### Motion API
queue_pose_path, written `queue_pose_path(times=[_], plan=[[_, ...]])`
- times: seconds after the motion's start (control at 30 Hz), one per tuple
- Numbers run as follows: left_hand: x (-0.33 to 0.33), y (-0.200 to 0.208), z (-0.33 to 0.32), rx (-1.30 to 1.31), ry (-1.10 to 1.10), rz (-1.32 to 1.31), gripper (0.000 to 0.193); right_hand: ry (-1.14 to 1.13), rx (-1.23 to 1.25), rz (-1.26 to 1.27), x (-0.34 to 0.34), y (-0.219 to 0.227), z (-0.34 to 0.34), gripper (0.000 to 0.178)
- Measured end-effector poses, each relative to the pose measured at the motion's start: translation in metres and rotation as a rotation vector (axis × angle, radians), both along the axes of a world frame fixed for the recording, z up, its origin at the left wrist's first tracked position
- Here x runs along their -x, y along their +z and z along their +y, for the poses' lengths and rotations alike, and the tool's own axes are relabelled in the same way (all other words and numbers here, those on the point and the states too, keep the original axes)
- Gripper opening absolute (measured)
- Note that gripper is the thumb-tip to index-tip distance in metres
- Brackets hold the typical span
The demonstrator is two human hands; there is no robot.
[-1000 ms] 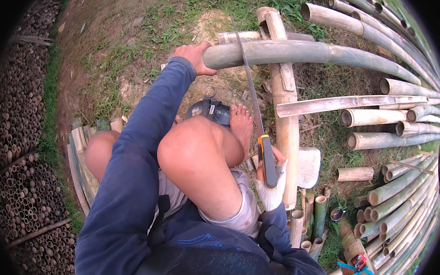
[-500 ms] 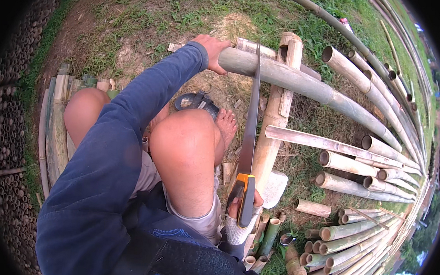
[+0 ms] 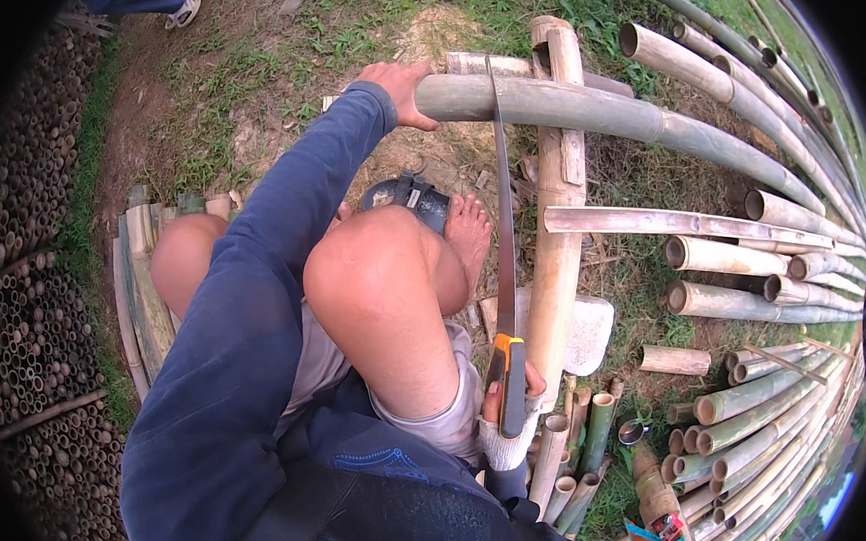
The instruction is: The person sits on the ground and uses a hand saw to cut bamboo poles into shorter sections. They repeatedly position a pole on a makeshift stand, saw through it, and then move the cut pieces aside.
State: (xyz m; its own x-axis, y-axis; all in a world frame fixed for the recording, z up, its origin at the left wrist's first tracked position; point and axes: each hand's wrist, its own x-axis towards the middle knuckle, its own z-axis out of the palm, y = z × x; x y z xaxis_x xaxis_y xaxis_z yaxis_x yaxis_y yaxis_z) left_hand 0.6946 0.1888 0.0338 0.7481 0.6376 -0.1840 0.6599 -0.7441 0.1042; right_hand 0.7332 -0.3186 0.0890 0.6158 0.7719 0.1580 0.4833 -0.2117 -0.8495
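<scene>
Just now, the person's left hand wraps around the cut end of a thick bamboo pole, which reaches away to the right across an upright-looking bamboo post. The right hand, in a whitish glove with bare fingertips, closes around the black and yellow handle of a saw. The saw's blade points away from the body and crosses the pole between the left hand and the post, so the pole lies well ahead of the right hand. A bare foot rests left of the blade.
</scene>
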Motion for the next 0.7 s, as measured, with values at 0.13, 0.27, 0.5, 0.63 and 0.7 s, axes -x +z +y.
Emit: queue_pose_path(times=[0.13, 0.27, 0.5, 0.63, 0.7], plan=[[-0.003, 0.002, -0.001, -0.034, 0.027, 0.039, 0.103, 0.040, -0.096, 0.135, -0.054, -0.015, 0.107, 0.050], [-0.004, 0.014, -0.009, -0.038, 0.014, 0.007, 0.104, 0.067, -0.348, 0.287, -0.088, -0.068, 0.196, 0.048], [-0.009, 0.008, 0.002, 0.018, 0.000, 0.055, 0.104, -0.014, -0.147, 0.234, -0.019, -0.042, 0.026, 0.053], [-0.011, 0.001, 0.006, 0.021, 0.016, 0.061, 0.104, -0.028, -0.062, 0.357, -0.031, 0.002, 0.054, 0.056], [-0.008, 0.003, 0.003, -0.013, 0.010, 0.051, 0.104, -0.009, -0.065, 0.314, -0.067, -0.015, 0.134, 0.056]])
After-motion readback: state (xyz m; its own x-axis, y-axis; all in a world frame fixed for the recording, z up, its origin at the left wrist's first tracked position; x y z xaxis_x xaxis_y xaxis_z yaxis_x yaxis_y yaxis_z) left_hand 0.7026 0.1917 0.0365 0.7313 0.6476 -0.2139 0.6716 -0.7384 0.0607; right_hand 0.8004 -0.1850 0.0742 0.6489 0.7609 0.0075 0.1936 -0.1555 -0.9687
